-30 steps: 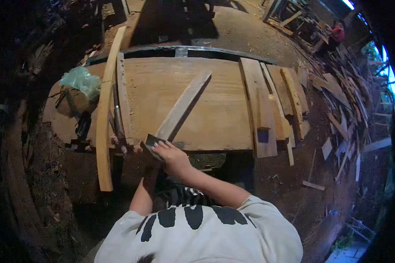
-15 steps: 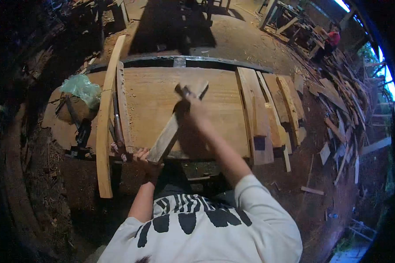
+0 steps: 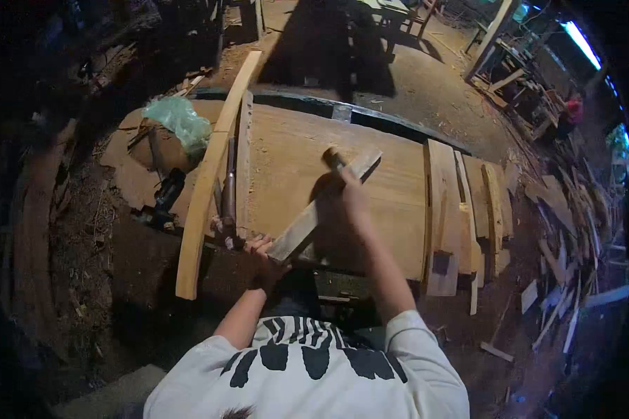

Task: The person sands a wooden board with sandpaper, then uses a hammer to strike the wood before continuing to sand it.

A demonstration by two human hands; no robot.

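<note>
Wooden bar [image 3: 313, 215], one, pale and squared: lies on the broad board [image 3: 279, 160] directly ahead of the person's body. Long axis slanting — near end to the left, far end forward and to the right.

Left hand [image 3: 261, 253], one: at the bar's near end, by the board's near edge, fingers bent in and holding that end; thumb hidden from my feed.

Right hand [image 3: 354, 192], one: farther forward, over the far half of the bar, closed on a small block [image 3: 333, 158]. Motion blur hides the separate fingers. The block sticks out past the hand, ahead and to the left, set across the bar's axis; whether it touches the bar, I cannot tell.

Key relation, as I judge it: block across, bar lengthwise — the left hand nearer the body, the right hand nearer the far end, a long stretch of bar visible between them.

Also listed: a long curved beam [image 3: 210, 174] well left of the bar; several planks [image 3: 440, 181] apart on its right
</note>
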